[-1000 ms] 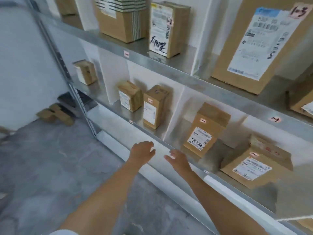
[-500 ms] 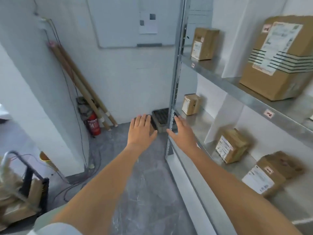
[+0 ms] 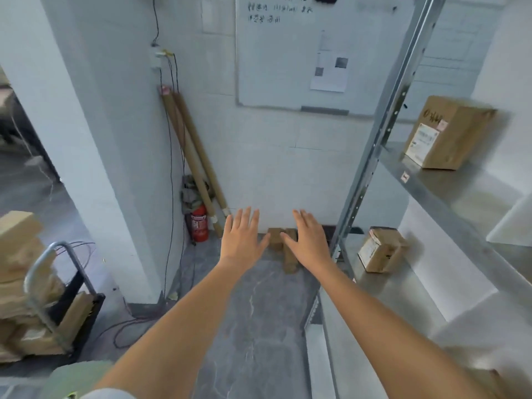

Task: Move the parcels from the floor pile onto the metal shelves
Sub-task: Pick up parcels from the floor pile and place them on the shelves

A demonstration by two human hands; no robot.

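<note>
I see both arms extended forward at about waist height. The left hand [image 3: 243, 240] is spread flat, palm down, fingers straight and slightly apart; it holds nothing. The right hand [image 3: 309, 240] is in the same attitude, fingers straight, thumb out toward the left hand, also holding nothing. The two hands are near each other but apart.

The metal shelves [image 3: 449, 197] stand at my right, behind a perforated upright post [image 3: 383, 133]. On the upper visible shelf, a cardboard parcel [image 3: 444, 133] with a white label stands near the front edge. On the shelf below, a smaller parcel [image 3: 380, 250] sits close to the post.

At the lower left, a pile of parcels [image 3: 20, 280] rests against a trolley with a metal handle [image 3: 46, 280]; the pile is blurred and I cannot count the items.

Between the hands, small cardboard pieces [image 3: 283, 246] lie on the grey floor [image 3: 253, 326] by the far wall. A red fire extinguisher [image 3: 199, 226] and two long cardboard tubes [image 3: 193, 156] stand in the corner. A whiteboard [image 3: 316, 53] hangs on the wall above.
</note>
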